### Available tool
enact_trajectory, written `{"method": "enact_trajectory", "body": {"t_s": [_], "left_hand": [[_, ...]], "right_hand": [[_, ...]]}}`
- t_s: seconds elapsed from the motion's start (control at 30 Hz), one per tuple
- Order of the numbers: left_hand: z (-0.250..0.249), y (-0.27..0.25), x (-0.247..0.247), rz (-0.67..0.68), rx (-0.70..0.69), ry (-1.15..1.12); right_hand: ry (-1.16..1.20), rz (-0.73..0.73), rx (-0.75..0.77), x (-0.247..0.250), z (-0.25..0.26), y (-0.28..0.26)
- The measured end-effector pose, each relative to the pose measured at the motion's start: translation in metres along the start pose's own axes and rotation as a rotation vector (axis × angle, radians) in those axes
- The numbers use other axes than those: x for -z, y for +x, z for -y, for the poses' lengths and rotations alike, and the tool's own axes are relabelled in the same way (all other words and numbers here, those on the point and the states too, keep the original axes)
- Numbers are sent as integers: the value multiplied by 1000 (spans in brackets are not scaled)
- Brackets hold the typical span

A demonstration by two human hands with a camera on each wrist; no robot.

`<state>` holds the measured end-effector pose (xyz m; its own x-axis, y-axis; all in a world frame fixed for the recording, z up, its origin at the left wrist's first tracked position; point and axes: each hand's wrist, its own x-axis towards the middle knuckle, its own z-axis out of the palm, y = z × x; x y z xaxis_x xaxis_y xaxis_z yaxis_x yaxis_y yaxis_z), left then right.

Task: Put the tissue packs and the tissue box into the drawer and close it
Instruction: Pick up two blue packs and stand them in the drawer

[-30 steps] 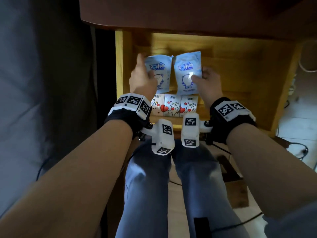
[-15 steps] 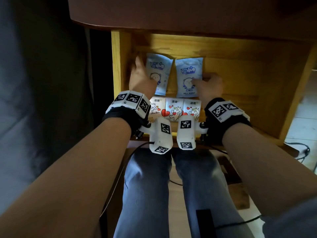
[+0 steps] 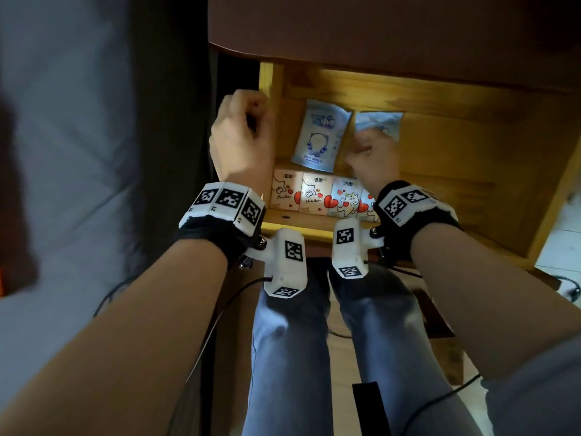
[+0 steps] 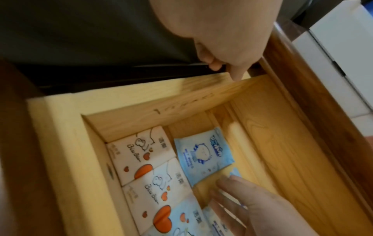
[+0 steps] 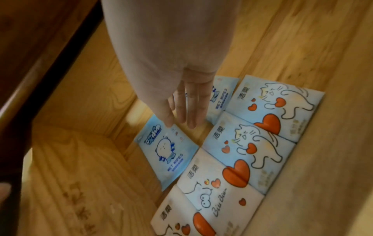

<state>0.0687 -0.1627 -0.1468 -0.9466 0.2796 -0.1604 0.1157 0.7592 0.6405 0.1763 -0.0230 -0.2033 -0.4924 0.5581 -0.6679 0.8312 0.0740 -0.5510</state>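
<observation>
The wooden drawer point(image 3: 471, 171) stands pulled out. A row of white and blue tissue packs with orange hearts point(image 3: 317, 195) point(image 4: 153, 183) point(image 5: 242, 159) lines its front wall. Behind them two blue wet-wipe packs lie flat. The left wipe pack point(image 3: 319, 136) point(image 4: 201, 153) point(image 5: 167, 151) lies free. My right hand point(image 3: 367, 143) point(image 5: 185, 118) rests straight fingers on the right wipe pack point(image 3: 382, 122) point(image 5: 222, 94), hiding most of it. My left hand point(image 3: 251, 121) point(image 4: 222, 67) hovers over the drawer's left wall, loosely curled and holding nothing.
A dark brown desktop point(image 3: 377, 33) overhangs the drawer's back. My legs in jeans point(image 3: 298, 341) are just below the drawer front. Grey fabric point(image 3: 63, 121) fills the left. A white box-like thing point(image 4: 343, 47) shows past the desk edge. The drawer's right half is bare wood.
My left hand has let go of the left wipe pack and lifted left, over the drawer wall. Both wipe packs, earlier tilted up, now lie flat. My right hand stays on the right pack.
</observation>
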Motion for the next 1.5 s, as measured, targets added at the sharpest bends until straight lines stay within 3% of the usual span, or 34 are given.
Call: {"method": "enact_trajectory", "body": {"t_s": [0.23, 0.43, 0.73, 0.8, 0.9, 1.0, 1.17, 1.5], "left_hand": [[36, -5, -8, 55, 63, -50], [41, -2, -8, 58, 83, -132], [43, -5, -10, 50, 101, -170], [41, -6, -10, 55, 107, -156], [38, -8, -10, 46, 126, -131], [34, -11, -12, 19, 148, -119], [32, -15, -17, -19, 150, -95], [38, -15, -20, -42, 123, -120]], "right_hand": [[-88, -67, 67, -23, 5, 19], [-154, 59, 94, -46, 14, 24], [-178, 84, 101, -42, 17, 25], [-142, -17, 105, -34, 14, 20], [-49, -278, 66, -15, 5, 16], [-155, -434, -53, 1, -12, 20], [-84, -356, -266, 13, -34, 21], [61, -213, -143, -16, -25, 23]]}}
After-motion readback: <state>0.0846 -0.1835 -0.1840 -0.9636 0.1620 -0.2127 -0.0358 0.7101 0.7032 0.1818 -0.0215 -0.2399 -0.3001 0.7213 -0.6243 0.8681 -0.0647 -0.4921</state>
